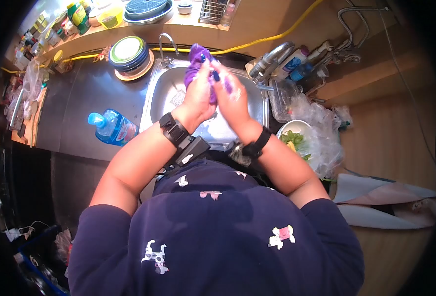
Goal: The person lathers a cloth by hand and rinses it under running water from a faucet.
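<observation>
Purple cloth [196, 58] is what I've got on the head view, bunched up and squeezed between both hands, right over the metal sink [148, 106]. Left hand [198, 98] has it clamped from one side, right hand [233, 101] presses from the other, and there's whitish suds on the fingers. The thin curved tap [169, 45] sits at the back rim, just beside the cloth. Over on the dark counter [77, 98] to the left I can see a blue bottle [115, 129] near the sink, plus a stack of plates [128, 50] further back. Off to the right there's a white bowl [302, 125] with green stuff inside, next to some crumpled clear plastic bags [324, 140].
</observation>
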`<state>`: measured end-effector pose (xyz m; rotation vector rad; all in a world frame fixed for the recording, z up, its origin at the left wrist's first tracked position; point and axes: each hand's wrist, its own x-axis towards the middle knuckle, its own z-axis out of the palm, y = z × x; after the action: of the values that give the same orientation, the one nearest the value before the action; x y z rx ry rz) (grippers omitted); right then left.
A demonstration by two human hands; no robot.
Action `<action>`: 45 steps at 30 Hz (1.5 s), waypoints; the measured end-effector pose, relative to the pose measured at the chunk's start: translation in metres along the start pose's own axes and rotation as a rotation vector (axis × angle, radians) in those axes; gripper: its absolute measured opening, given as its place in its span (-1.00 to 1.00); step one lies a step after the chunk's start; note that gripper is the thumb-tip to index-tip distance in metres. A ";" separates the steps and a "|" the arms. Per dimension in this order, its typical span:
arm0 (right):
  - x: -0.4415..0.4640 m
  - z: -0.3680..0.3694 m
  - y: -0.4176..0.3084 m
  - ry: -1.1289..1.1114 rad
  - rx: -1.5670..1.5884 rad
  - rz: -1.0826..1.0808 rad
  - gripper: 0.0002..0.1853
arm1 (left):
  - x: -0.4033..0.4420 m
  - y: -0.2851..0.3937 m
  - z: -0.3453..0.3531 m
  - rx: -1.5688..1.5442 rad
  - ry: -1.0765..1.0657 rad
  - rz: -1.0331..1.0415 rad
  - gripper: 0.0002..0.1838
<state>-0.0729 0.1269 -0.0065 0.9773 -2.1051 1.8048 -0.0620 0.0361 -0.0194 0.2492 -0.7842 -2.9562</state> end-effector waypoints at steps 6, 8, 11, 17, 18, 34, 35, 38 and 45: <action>0.012 -0.039 0.033 0.010 0.129 0.242 -0.59 | -0.022 -0.039 0.031 -0.062 0.075 -0.147 -0.69; -0.006 -0.039 0.029 -0.042 -0.013 0.100 -0.59 | -0.016 -0.043 0.026 -0.047 0.074 -0.105 -0.69; -0.021 -0.043 0.014 -0.107 -0.169 -0.097 -0.58 | 0.006 -0.043 0.007 -0.136 -0.146 -0.115 -0.64; -0.014 -0.076 0.060 -0.123 0.164 0.177 -0.56 | -0.018 -0.070 0.039 0.107 -0.020 -0.263 -0.45; -0.026 -0.074 0.051 -0.129 0.085 0.082 -0.50 | -0.006 -0.069 0.028 0.092 0.002 -0.231 -0.39; -0.015 -0.118 0.072 -0.232 0.315 0.422 -0.46 | 0.010 -0.053 0.033 0.297 -0.116 -0.367 -0.51; -0.010 -0.118 0.076 -0.269 0.371 0.431 -0.49 | 0.010 -0.055 0.033 0.332 -0.116 -0.363 -0.52; -0.005 -0.116 0.073 -0.141 -0.243 0.294 -0.61 | 0.009 -0.065 0.041 0.409 -0.069 -0.305 -0.62; -0.008 -0.113 0.047 -0.273 -0.752 0.053 -0.64 | 0.019 -0.074 0.030 0.313 -0.033 -0.284 -0.73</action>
<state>-0.1247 0.2370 -0.0224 0.9745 -2.6598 0.7676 -0.0883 0.1126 -0.0325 0.3584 -1.3204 -3.0858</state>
